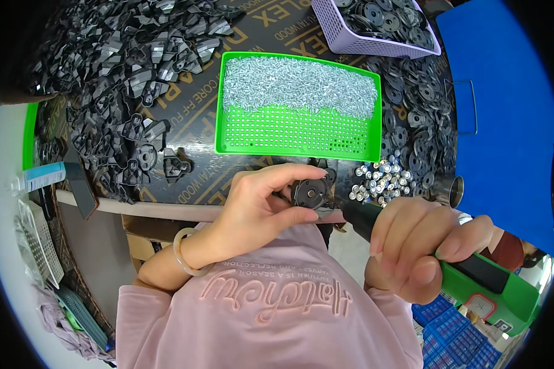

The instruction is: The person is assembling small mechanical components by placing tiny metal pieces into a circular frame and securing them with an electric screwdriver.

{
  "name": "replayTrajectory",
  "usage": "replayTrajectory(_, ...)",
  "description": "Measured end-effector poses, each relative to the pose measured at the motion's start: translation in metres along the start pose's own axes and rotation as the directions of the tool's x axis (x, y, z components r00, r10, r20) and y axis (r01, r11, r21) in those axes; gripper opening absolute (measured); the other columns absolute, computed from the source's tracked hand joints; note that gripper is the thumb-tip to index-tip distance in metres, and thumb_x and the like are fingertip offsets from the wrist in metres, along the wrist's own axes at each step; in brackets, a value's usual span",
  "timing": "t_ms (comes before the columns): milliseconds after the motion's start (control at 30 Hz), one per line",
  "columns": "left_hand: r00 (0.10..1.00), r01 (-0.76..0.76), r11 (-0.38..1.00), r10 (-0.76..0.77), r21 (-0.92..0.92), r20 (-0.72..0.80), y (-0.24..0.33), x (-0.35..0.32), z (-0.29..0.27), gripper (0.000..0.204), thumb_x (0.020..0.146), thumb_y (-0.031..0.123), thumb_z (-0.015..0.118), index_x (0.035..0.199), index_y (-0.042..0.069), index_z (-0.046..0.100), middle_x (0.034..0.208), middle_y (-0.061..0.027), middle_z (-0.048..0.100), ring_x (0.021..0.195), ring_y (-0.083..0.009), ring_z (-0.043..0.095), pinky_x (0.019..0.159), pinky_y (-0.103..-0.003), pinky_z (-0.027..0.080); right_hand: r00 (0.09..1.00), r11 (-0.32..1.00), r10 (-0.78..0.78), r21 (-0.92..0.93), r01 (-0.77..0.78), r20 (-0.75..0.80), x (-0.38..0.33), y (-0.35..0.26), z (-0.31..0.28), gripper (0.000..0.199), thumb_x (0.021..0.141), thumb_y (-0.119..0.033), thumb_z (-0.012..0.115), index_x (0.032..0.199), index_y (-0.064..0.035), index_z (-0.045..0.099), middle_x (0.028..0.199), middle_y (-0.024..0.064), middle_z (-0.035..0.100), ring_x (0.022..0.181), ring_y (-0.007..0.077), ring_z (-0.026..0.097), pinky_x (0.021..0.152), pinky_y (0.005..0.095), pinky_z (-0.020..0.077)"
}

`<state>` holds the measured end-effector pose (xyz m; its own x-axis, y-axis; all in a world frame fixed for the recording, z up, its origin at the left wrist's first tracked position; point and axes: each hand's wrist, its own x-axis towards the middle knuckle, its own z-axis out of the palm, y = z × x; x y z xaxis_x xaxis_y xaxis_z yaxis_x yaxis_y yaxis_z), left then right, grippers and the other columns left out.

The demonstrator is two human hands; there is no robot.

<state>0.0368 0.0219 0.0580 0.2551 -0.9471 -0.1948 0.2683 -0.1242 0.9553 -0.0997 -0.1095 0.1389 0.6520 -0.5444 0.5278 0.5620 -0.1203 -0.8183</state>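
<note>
My left hand [271, 200] grips a black plastic part with a round disc [311, 193] on it, held at the table's near edge. Fingers and thumb close around the part from the left. My right hand [421, 243] is wrapped round a green and black electric screwdriver [489, 292]. Its dark nose [362, 218] points left toward the disc, and whether the tip touches it I cannot tell. Just beyond my left hand lies a green perforated tray [295, 130] with many small silver screws [295, 83] heaped in its far half. Small shiny round metal pieces [381, 178] are piled right of the disc.
Black plastic parts [144, 55] cover the table's left side. Black discs [421, 117] lie along the right, and more fill a lilac basket [375, 46] at the back. A metal cup [454, 190] stands near the right edge. Blue crates [455, 332] are below right.
</note>
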Motion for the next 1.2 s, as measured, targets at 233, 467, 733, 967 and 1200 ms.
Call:
replayTrajectory(233, 0.998, 0.0, 1.0, 0.001, -0.02, 0.07, -0.002, 0.003, 0.004, 0.055, 0.078, -0.019, 0.07, 0.13, -0.003, 0.059, 0.11, -0.0078, 0.068, 0.095, -0.0093, 0.065, 0.08, -0.024, 0.056, 0.999, 1.0, 0.002, -0.014, -0.001, 0.041, -0.002, -0.002, -0.004, 0.026, 0.093, -0.005, 0.067, 0.102, -0.0071, 0.043, 0.064, 0.0059, 0.054, 0.048, 0.0152, 0.051, 0.046, 0.03, 0.0476)
replayTrajectory(467, 0.996, 0.008, 1.0, -0.009, 0.016, 0.084, -0.006, 0.005, 0.003, 0.057, 0.078, -0.018, 0.071, 0.131, -0.003, 0.057, 0.108, -0.0081, 0.069, 0.094, -0.0097, 0.065, 0.081, -0.024, 0.054, 0.999, 0.999, -0.023, -0.036, 0.021, -0.041, -0.007, 0.003, -0.003, 0.025, 0.094, -0.007, 0.066, 0.107, -0.0075, 0.045, 0.064, 0.0034, 0.051, 0.049, 0.0132, 0.049, 0.046, 0.0286, 0.0432)
replayTrajectory(733, 0.983, -0.164, 0.975, 0.174, 0.147, -0.062, -0.007, 0.008, 0.0, 0.055, 0.077, -0.008, 0.077, 0.127, 0.002, 0.058, 0.1, -0.0085, 0.068, 0.082, -0.0111, 0.067, 0.066, -0.025, 0.058, 0.942, 0.98, -0.149, -0.173, 0.1, -0.301, 0.002, 0.046, -0.038, 0.036, 0.091, -0.006, 0.067, 0.116, -0.0068, 0.041, 0.06, 0.0024, 0.049, 0.047, 0.0146, 0.049, 0.046, 0.0323, 0.0435)
replayTrajectory(967, 0.989, -0.056, 0.997, 0.062, 0.05, -0.131, -0.005, 0.005, 0.002, 0.053, 0.076, -0.01, 0.075, 0.126, 0.002, 0.06, 0.113, -0.009, 0.063, 0.087, -0.0126, 0.062, 0.073, -0.026, 0.063, 0.942, 0.966, -0.112, -0.257, 0.028, -0.316, 0.002, 0.069, -0.047, 0.031, 0.088, 0.004, 0.061, 0.111, -0.0024, 0.042, 0.061, 0.0055, 0.051, 0.045, 0.0118, 0.046, 0.046, 0.0289, 0.0452)
replayTrajectory(1200, 0.996, -0.012, 0.995, 0.021, 0.097, -0.087, 0.0, 0.006, -0.006, 0.058, 0.08, -0.016, 0.07, 0.133, -0.005, 0.052, 0.105, -0.0063, 0.058, 0.095, -0.0101, 0.058, 0.075, -0.022, 0.058, 0.937, 0.971, -0.113, -0.235, 0.034, -0.331, 0.0, 0.07, -0.046, 0.03, 0.087, 0.008, 0.059, 0.11, -0.0025, 0.042, 0.061, 0.0046, 0.05, 0.045, 0.0114, 0.045, 0.046, 0.029, 0.0458)
